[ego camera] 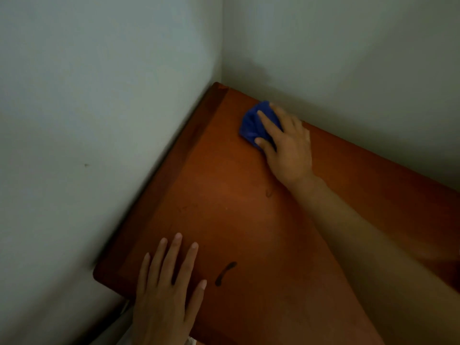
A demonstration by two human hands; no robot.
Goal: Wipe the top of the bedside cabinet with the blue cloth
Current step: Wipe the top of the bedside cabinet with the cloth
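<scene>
Head camera view, dim and slightly blurred, taken from above a reddish-brown cabinet top [224,195] set into a corner between two pale walls [87,95]. Near edge of the top and its right end are cut off by the frame; the cabinet front and sides are not visible. Right forearm runs out of the frame at the lower right. Left wrist leaves the frame at the bottom, where a scrap of pale fabric beside it is too small to identify.

Blue cloth [251,123] lies bunched on the top, near the back wall and short of the corner. Much of it is hidden under the right hand [286,145]; how it is folded cannot be told.

Right hand lies on the cloth with fingers [267,120] extended and spread over it, thumb laid along its near edge. Fingers appear straight, pressing rather than gripping, though the far fingertips are hard to make out.

Left hand [166,290] rests flat on the top at its near left corner, fingers straight and slightly spread, holding nothing.

Just right of the left hand's thumb is a short dark curved mark [225,273] on the wood. Near the right wrist a faint small mark [268,192] shows; its nature is unclear.
</scene>
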